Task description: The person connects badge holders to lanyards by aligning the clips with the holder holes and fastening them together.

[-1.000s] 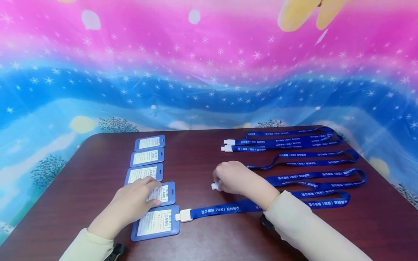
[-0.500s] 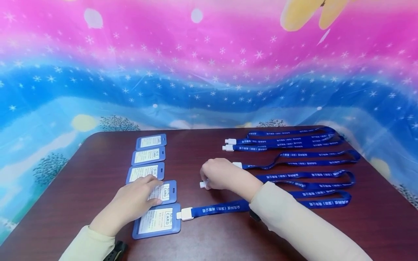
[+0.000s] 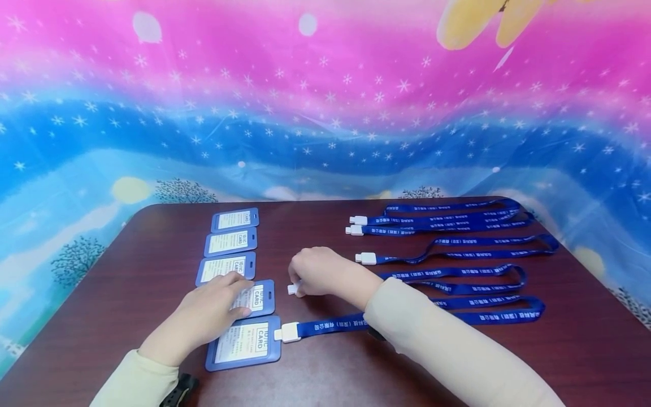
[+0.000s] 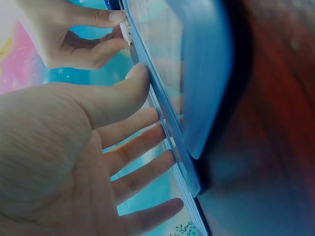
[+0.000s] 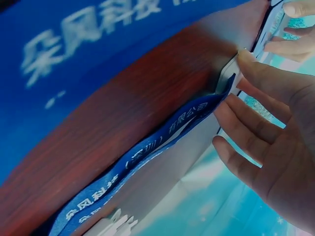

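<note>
Fingers [image 5: 268, 76] pinching blocky clip [image 3: 292, 289], flat ribbon [image 5: 140, 155]

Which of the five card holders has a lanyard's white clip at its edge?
The card holder at the row's near end: a white clip meets its right edge. The other four have none there.

Soft glare brightens the table [image 3: 325, 376] (wrist views look blurrier).
</note>
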A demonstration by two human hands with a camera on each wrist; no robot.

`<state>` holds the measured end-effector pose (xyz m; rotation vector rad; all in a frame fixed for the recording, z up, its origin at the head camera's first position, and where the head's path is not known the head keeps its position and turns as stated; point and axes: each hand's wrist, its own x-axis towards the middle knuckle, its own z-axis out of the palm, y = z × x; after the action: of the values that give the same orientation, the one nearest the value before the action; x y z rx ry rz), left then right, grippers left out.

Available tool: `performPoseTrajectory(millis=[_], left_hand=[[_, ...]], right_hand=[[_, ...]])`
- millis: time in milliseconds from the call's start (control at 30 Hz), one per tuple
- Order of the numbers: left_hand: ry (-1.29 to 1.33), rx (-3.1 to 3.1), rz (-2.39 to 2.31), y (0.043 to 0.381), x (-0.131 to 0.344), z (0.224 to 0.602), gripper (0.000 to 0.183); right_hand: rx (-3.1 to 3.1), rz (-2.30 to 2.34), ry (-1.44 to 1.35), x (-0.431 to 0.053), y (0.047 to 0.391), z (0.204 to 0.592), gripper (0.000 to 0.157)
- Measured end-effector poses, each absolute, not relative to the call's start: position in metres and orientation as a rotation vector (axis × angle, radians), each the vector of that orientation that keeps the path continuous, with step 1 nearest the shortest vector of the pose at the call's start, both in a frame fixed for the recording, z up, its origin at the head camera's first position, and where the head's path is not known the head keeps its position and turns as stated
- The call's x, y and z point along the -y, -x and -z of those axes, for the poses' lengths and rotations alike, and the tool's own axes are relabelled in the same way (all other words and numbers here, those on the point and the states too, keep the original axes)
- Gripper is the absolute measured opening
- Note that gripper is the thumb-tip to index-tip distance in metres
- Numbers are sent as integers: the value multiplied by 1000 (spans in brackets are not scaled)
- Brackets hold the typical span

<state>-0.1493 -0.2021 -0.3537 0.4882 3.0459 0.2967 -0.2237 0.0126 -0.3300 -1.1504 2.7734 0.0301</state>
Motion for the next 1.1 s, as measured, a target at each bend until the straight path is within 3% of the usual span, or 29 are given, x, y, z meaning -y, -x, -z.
performPoseTrajectory(millis=[833,1100], left_hand=[[-459,-2985,-370,149,204,355,57],[-465,-2985,-398,150,193,358,55]], right_hand=[[-2775,38,1092,10,218,334,20],[-2836,-16,1200,9,212,338,19]])
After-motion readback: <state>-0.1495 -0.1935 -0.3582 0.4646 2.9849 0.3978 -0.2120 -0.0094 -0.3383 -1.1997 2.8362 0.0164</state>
